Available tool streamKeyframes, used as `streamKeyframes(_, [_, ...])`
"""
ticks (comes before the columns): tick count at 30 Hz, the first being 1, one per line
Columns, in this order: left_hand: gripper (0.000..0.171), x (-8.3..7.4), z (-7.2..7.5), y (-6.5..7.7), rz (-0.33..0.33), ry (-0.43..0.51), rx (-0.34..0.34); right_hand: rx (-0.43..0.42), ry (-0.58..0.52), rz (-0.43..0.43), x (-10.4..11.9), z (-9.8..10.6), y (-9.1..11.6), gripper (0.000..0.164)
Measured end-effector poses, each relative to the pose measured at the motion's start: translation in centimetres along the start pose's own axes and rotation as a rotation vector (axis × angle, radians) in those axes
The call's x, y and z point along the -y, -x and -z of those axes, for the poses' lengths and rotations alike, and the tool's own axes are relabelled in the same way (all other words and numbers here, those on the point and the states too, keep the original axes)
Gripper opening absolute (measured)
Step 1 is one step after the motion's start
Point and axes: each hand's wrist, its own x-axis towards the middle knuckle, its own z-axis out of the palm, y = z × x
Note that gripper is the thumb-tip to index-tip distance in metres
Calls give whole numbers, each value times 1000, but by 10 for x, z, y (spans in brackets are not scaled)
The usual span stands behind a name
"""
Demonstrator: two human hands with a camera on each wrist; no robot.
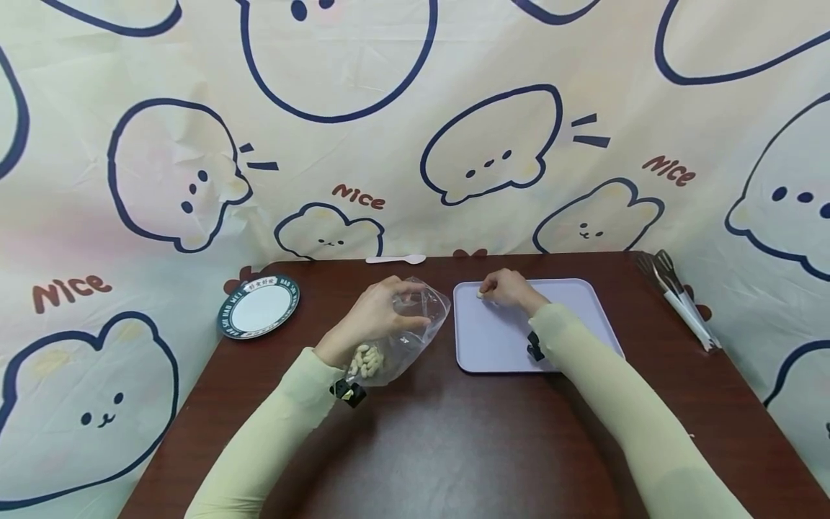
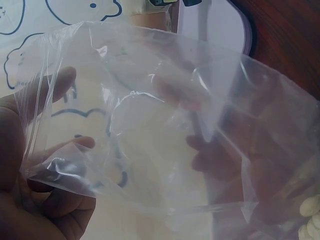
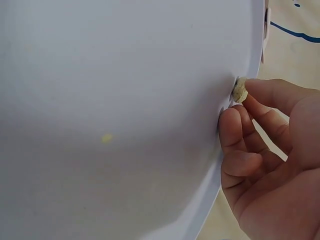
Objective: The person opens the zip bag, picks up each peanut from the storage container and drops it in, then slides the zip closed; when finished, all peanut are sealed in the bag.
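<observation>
A clear plastic bag (image 1: 424, 328) hangs from my left hand (image 1: 382, 310), which holds it near its upper part with the thumb and fingers spread apart. Pale peanuts (image 1: 367, 360) lie bunched at the bag's lower end, below the wrist. Over the far left corner of a light purple tray (image 1: 486, 342), my right hand (image 1: 510, 290) pinches a single peanut (image 3: 240, 90) between thumb and fingertips. In the right wrist view this peanut is at the tray's rim; whether it touches the tray I cannot tell.
A round plate (image 1: 262, 308) with a dark green patterned rim sits at the back left. A white plastic spoon (image 1: 397, 259) lies along the back edge. White-handled utensils (image 1: 687, 306) rest at the right edge. A patterned cloth (image 1: 311, 158) hangs behind the brown table (image 1: 441, 447).
</observation>
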Motion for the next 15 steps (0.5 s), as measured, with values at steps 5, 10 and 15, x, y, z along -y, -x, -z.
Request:
streamKeyframes(5, [66,-2,1,0,-10,9,-9,-7,20,-10,1,0,0,8])
streamKeyframes(10, [67,-2,1,1,4,9,-4,8,17,-9,1,2,2,9])
streamKeyframes(15, [67,0,1,2,11,14,-9,-8,-43,26,4,6,7,10])
